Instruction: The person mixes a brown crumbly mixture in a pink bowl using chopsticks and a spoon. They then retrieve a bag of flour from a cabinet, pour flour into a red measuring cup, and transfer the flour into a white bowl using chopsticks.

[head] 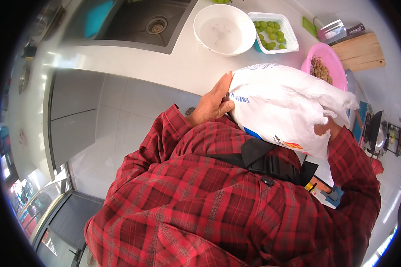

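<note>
A white woven plastic sack (274,100) with blue, red and black print lies tilted in front of my body, above the counter edge. My left hand (212,101) grips its left end, thumb and fingers spread along the side. The sack's ragged, frayed mouth points right. My right hand (332,128) is inside that mouth, and a bit of it shows through a tear. Its fingers are hidden by the sack, and so is whatever the sack holds. Just beyond the mouth is a pink plastic basin (324,55) with a brown, crumbly mixture (320,70) in it.
On the white counter (127,65) stand a white bowl (224,30) with cloudy contents and a white plastic basket (289,46) of green grapes (270,31). A sink (133,23) is at the upper left. A metal spatula (332,31) and a wooden cutting board (361,53) are at the upper right.
</note>
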`<action>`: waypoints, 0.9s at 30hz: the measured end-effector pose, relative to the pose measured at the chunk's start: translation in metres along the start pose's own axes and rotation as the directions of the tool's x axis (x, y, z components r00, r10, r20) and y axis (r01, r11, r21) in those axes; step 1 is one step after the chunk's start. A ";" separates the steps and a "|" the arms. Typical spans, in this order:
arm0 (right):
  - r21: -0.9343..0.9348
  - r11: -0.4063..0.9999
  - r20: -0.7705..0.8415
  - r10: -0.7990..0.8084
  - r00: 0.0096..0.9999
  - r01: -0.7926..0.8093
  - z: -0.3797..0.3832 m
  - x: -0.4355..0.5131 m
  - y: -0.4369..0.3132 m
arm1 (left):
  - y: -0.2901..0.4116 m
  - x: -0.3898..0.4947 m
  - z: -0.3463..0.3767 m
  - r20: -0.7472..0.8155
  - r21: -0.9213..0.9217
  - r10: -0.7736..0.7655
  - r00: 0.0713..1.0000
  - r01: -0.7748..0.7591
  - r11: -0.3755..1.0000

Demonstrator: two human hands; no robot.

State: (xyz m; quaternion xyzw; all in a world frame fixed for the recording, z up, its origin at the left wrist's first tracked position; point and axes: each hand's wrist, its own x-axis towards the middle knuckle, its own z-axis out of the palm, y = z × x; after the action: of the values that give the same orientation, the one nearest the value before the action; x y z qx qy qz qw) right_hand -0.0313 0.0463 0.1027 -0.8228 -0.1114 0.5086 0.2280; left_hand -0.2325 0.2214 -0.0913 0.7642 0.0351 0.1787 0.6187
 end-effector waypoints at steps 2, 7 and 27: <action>0.025 0.999 -0.007 -0.022 1.000 0.022 0.003 -0.002 0.001 | 0.000 0.000 0.001 0.010 -0.078 -0.005 1.000 0.006 0.997; 0.070 0.994 -0.011 -0.080 0.997 0.080 0.008 -0.001 0.002 | 0.004 0.000 0.001 0.044 -0.016 -0.040 0.998 0.041 0.999; 0.337 0.937 -0.014 -0.091 0.996 0.090 0.016 -0.009 0.002 | 0.078 0.045 -0.020 -0.034 -0.154 0.051 0.998 -0.056 0.986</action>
State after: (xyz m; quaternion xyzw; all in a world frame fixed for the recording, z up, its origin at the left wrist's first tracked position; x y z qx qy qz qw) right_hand -0.0498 0.0451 0.1031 -0.7652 -0.0607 0.5099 0.3883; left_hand -0.2100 0.2342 -0.0025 0.7115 0.0100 0.2089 0.6708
